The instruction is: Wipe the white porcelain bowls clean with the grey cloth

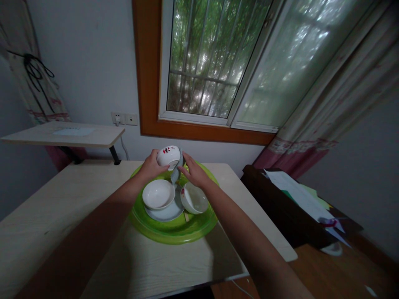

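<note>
My left hand point(151, 165) is closed on a white bowl point(168, 156) with a red and black print, tilted on its side above a green basin point(174, 238). A grey-blue cloth point(176, 171) is in my right hand point(193, 171), pressed against the bowl's right side; the fingers are bent round it. Below my hands, a plain white bowl point(158, 194) rests on a white plate point(166, 214) in the basin. Another white bowl point(195, 199), with a red mark outside, leans tilted at the right of the plate.
The basin stands on a pale wooden table point(77, 199). A small raised shelf point(68, 135) is at the back left, near wall sockets point(124, 119). A window point(205, 62) is ahead. Papers point(293, 195) lie on dark furniture point(264, 203) at the right.
</note>
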The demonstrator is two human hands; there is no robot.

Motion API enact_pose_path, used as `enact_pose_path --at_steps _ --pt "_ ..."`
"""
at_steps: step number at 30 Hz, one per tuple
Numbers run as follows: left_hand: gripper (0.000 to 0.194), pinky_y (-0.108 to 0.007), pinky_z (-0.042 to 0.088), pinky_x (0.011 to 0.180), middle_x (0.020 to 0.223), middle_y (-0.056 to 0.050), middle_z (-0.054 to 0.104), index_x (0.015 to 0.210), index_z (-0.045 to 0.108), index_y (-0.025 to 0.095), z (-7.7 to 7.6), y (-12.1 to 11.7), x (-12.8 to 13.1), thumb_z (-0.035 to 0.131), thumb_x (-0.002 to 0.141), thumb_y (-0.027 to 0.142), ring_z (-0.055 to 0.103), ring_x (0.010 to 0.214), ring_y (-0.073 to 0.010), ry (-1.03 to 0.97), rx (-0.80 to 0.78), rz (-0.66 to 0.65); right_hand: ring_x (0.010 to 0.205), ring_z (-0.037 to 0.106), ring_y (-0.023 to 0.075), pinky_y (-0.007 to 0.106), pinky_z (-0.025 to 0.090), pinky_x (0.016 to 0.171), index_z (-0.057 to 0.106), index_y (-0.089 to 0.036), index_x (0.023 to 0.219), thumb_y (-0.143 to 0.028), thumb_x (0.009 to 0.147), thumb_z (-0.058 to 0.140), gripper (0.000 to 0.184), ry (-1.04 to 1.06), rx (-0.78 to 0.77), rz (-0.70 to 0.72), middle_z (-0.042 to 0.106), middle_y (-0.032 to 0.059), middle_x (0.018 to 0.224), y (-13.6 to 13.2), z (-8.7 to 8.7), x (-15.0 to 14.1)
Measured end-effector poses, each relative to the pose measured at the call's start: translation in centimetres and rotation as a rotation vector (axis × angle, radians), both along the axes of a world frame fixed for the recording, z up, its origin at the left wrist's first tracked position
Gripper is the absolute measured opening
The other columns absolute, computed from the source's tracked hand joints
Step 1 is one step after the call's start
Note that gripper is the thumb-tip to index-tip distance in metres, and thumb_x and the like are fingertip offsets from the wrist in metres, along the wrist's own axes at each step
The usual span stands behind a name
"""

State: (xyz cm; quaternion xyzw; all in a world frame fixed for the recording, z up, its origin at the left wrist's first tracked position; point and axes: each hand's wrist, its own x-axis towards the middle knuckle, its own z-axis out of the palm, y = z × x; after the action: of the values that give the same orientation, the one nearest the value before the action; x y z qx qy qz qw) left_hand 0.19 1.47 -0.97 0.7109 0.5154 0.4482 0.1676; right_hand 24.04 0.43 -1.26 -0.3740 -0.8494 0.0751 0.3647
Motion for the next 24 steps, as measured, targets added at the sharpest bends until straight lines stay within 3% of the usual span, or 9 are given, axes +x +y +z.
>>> enact_pose_path --at_steps 6,15,24 --pt "0.064 -0.032 0.052 0.077 0.108 -0.009 0.065 0.116 0.045 0.02 -0.7 0.6 -0.1 0.078 0.065 0.04 0.066 0.094 -0.0224 -0.043 -0.009 -0.051 0.145 0.041 0.0318 0.054 0.037 0.118 0.021 -0.022 0.159 -0.049 0.096 0.058 0.079 0.086 -0.103 0.028 0.036 0.0161 0.16 0.3 -0.3 0.0" --pt "0.067 -0.035 0.054 0.08 0.11 -0.01 0.064 0.118 0.045 0.019 -1.1 0.8 -0.3 0.079 0.065 0.043 0.066 0.096 -0.0237 -0.088 -0.02 -0.127 0.144 0.042 0.0318 0.055 0.038 0.117 0.016 -0.023 0.16 -0.051 0.093 0.061 0.085 0.133 -0.135 0.009 0.034 0.0166 0.161 0.8 -1.0 0.0" --pt "0.066 -0.032 0.054 0.075 0.111 -0.01 0.064 0.119 0.045 0.019 -0.8 0.4 -0.1 0.078 0.066 0.041 0.067 0.095 -0.0229 -0.115 -0.061 -0.175 0.149 0.033 0.0332 0.054 0.029 0.122 0.018 -0.015 0.159 -0.056 0.092 0.059 0.088 0.105 -0.129 -0.024 0.031 0.0219 0.161 0.3 -0.4 -0.1"
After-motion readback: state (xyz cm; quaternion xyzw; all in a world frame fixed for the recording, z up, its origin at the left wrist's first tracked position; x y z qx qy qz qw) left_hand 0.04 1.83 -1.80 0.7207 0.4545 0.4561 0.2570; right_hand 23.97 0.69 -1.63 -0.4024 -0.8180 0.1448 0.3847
